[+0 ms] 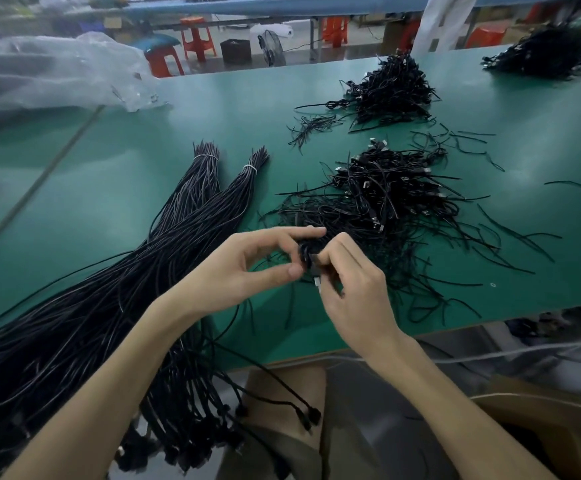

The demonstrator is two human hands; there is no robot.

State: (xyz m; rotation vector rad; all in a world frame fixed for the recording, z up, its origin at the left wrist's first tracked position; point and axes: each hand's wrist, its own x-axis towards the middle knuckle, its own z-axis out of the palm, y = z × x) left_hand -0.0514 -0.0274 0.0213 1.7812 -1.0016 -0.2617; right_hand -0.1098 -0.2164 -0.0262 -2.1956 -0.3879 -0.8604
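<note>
- The left hand (247,268) pinches a small coiled cable (305,253) between thumb and fingertips, just above the green table (143,202).
- The right hand (355,292) curls around its plug end.
- Binding the coil seems to be under way; next it likely needs cinching tight, then dropping on the pile (386,192) behind.

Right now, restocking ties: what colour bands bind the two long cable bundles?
White bands, clearest in the head view.

The left hand (247,268) and right hand (351,289) were bare, with short, trimmed fingernails. The left forearm (126,368) and right forearm (438,382) were uncovered along their full visible length. A plain grey-olive cloth garment (265,448) covered the lap at the near edge, between the forearms.
</note>
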